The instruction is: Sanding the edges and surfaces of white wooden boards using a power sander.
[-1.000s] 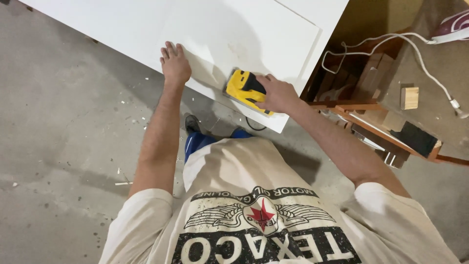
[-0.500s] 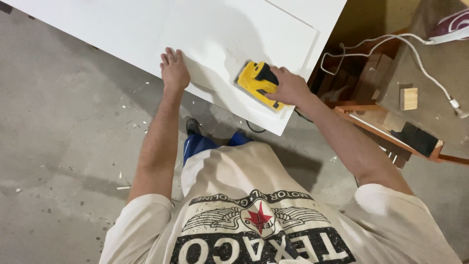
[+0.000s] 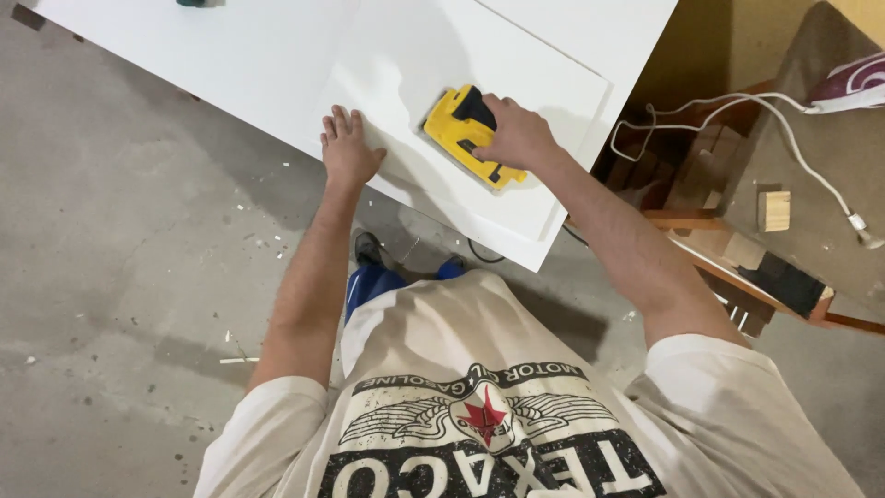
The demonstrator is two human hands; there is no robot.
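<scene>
Compared with the view half a second before, the yellow-and-black handheld power sander [image 3: 472,135] was found shifted farther up the flat white painted panel [image 3: 277,65], away from its near edge, and the right hand [image 3: 516,136] was carried along with it; the left hand [image 3: 348,148] was noted unmoved at the panel's near-left edge. The right hand was seen clamped over the sander's rear, fingers wrapped round the body. The left hand was laid flat, fingers spread, palm pressed on the panel. The sander's underside and its contact with the surface were hidden, and part of its black top was covered by the right hand. A small dark green object [image 3: 191,3] at the top edge was cut off and could not be identified. The sander's long axis was observed running diagonally, from upper left to lower right in the head view, its front aimed at the upper left. A white cable [image 3: 793,152] was recorded well apart on the right, over a brown wooden bench [image 3: 830,184].
</scene>
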